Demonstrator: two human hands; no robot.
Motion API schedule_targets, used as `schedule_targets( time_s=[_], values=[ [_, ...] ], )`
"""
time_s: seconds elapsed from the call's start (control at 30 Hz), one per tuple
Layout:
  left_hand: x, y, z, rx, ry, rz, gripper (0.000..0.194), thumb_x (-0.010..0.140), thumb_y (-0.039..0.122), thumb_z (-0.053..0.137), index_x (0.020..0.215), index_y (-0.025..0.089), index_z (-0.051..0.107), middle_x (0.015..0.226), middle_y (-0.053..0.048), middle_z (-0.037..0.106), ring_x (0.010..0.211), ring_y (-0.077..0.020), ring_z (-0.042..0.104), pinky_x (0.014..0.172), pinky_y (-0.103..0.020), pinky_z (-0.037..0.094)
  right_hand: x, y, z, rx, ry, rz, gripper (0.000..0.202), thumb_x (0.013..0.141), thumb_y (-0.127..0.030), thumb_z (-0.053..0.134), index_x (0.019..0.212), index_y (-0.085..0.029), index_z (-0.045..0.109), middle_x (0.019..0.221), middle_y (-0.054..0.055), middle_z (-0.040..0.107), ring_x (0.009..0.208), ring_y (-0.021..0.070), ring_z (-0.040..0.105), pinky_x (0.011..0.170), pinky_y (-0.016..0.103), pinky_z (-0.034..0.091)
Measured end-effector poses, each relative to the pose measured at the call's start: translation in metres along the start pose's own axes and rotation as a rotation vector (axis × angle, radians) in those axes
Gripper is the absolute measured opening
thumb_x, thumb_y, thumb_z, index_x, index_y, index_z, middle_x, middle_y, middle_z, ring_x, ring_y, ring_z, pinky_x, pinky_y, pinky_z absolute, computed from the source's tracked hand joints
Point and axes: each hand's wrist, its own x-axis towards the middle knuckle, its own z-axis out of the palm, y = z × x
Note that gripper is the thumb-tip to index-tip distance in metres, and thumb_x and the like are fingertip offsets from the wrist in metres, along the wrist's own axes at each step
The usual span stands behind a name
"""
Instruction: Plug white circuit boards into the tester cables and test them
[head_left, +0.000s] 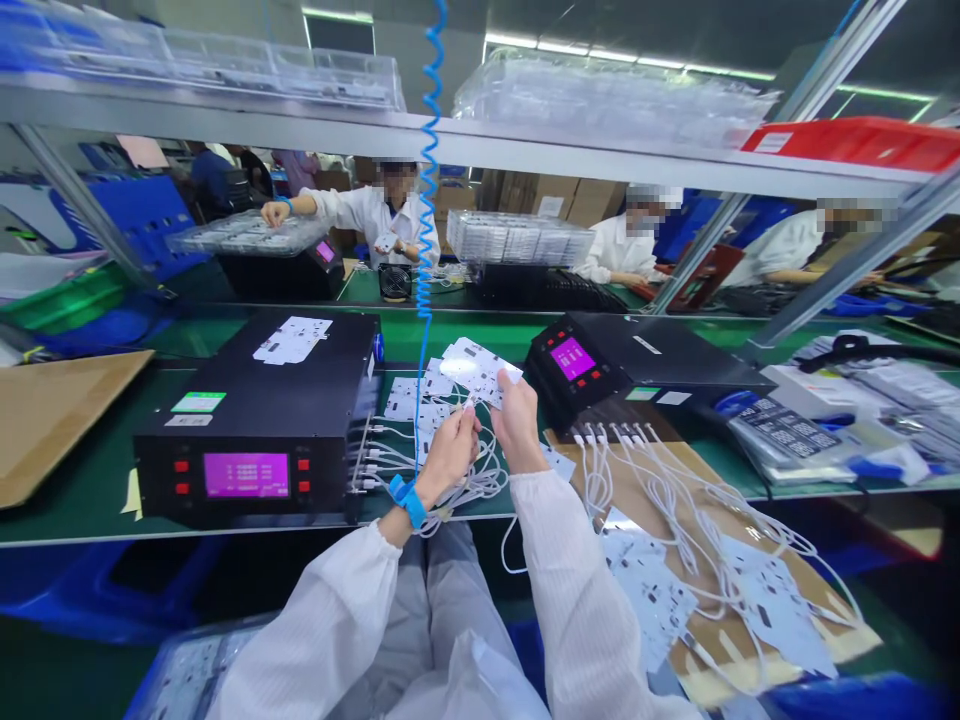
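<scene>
In the head view my right hand [517, 415] grips the right edge of a white circuit board [472, 368], tilted up above the bench. My left hand [452, 450], with a blue strap at the wrist, pinches a white cable plug [469, 403] at the board's lower edge. Whether the plug sits in the board I cannot tell. Several more white boards [405, 398] lie just behind and left of my hands. Bundled white cables [480, 480] run beneath my hands from the side of a black box with a pink screen [247, 475].
A second black box [637, 360] stands at right, its white cables [675, 500] trailing over cardboard to further boards [776, 600]. A blue coiled cord [427, 200] hangs ahead of my hands. Overhead runs a shelf [525, 145] with clear trays. Several co-workers in white sit opposite.
</scene>
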Motion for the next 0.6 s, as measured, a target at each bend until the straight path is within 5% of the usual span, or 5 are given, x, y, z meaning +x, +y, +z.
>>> schedule_targets(
  time_s=[0.2,0.4,0.6],
  values=[
    [0.0,0.008,-0.003,-0.06,-0.011,0.021,0.049,0.09,0.067,0.066,0.085,0.019,0.056,0.058,0.009,0.036,0.045,-0.0053,0.029,0.044,-0.021,0.023,-0.006,-0.001,-0.007,-0.045,-0.118,-0.043,0.021,0.081,-0.026,0.077,0.097,-0.016,0.068,0.084,0.004,0.079,0.088,0.0228,0.078,0.089,0.043,0.064],
    [0.005,0.001,-0.001,-0.106,0.09,-0.053,0.04,0.092,0.053,0.071,0.08,0.017,0.058,0.055,0.008,0.04,0.043,-0.0046,0.031,0.043,-0.02,0.019,0.01,0.015,-0.007,-0.031,0.055,0.053,0.011,0.081,-0.015,0.074,0.091,-0.013,0.068,0.078,0.003,0.077,0.079,0.0202,0.077,0.086,0.042,0.066],
    [-0.006,-0.012,-0.013,-0.263,0.237,-0.143,0.025,0.095,0.032,0.071,0.08,0.018,0.056,0.058,0.006,0.046,0.043,-0.006,0.036,0.044,-0.021,0.025,0.055,-0.013,-0.013,0.003,0.212,-0.032,0.015,0.089,-0.004,0.059,0.097,-0.014,0.066,0.083,0.002,0.076,0.092,0.0188,0.077,0.091,0.041,0.066]
  ],
)
